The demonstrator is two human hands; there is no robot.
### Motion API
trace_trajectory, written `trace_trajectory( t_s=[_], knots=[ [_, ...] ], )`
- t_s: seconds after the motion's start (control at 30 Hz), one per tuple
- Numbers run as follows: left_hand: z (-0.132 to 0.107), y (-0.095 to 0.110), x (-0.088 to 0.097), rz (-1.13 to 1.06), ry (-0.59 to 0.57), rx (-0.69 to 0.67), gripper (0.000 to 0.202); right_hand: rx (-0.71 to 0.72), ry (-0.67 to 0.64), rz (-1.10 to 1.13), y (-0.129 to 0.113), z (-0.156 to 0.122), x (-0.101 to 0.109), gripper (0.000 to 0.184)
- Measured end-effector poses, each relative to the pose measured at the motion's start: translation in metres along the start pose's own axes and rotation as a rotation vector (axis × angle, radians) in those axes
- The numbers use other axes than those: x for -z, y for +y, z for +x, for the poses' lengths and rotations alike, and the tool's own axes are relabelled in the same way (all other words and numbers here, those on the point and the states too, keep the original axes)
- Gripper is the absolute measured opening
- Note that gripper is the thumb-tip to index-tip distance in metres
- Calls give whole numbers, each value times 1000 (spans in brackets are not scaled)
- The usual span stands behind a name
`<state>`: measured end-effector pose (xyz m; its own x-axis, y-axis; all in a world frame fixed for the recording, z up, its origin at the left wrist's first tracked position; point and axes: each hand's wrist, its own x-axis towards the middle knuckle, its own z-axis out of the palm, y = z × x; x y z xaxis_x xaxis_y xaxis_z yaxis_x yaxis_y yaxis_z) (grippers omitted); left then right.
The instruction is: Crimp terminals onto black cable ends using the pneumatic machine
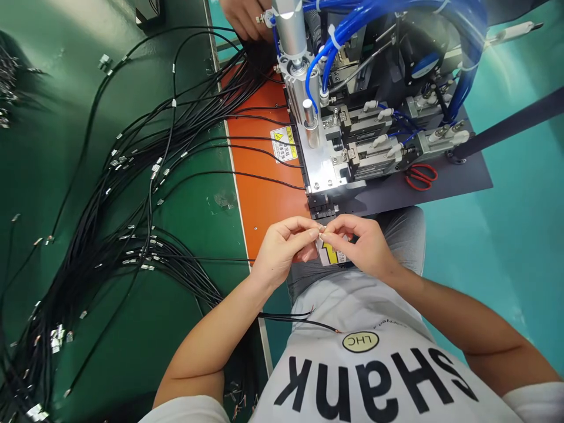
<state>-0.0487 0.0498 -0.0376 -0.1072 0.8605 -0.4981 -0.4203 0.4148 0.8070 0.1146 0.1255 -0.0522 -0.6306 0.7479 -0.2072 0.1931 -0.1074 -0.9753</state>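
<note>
My left hand (284, 249) is closed, and a black cable (224, 258) runs from the bundle on the left into it. Its thumb and forefinger pinch thin wire ends (321, 230) just past the fingertips. My right hand (363, 242) is closed too, thumb and forefinger on the same wire ends, almost touching the left fingertips. Details of the wires are too small to make out. Both hands are above my lap, just in front of the machine's metal block (319, 164). A label with a yellow mark (329, 254) shows behind and between the hands.
Many black cables (145, 147) with white tags spread over the green table (194, 205). Several reach across the orange plate (259, 200) to the machine. Blue air hoses (361, 23) arch above. Red-handled scissors (422, 177) lie on the dark base. Another person's hand (247, 17) touches the cables.
</note>
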Motion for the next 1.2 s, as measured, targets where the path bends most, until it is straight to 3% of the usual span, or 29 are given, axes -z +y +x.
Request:
trace_trajectory(
  t_s=[0.37, 0.6, 0.83, 1.0, 1.2],
  knots=[
    [-1, -3, -4, -65, 28, -44, 21, 3, 7, -49, -4, -1, -1, 14],
    [-2, -4, -1, 54, 30, -60, 25, 14, 63, -87, -1, -2, -3, 15],
    [4, -3, 7, -118, -37, 75, 24, 68, 70, -126, 2, -3, -6, 13],
    [4, -1, 8, -123, -41, 129, 24, 75, 61, -140, 2, -3, -6, 11],
    [1, -2, 2, -109, -24, 22, 22, 78, 78, -163, -1, -3, -9, 12]
  ],
)
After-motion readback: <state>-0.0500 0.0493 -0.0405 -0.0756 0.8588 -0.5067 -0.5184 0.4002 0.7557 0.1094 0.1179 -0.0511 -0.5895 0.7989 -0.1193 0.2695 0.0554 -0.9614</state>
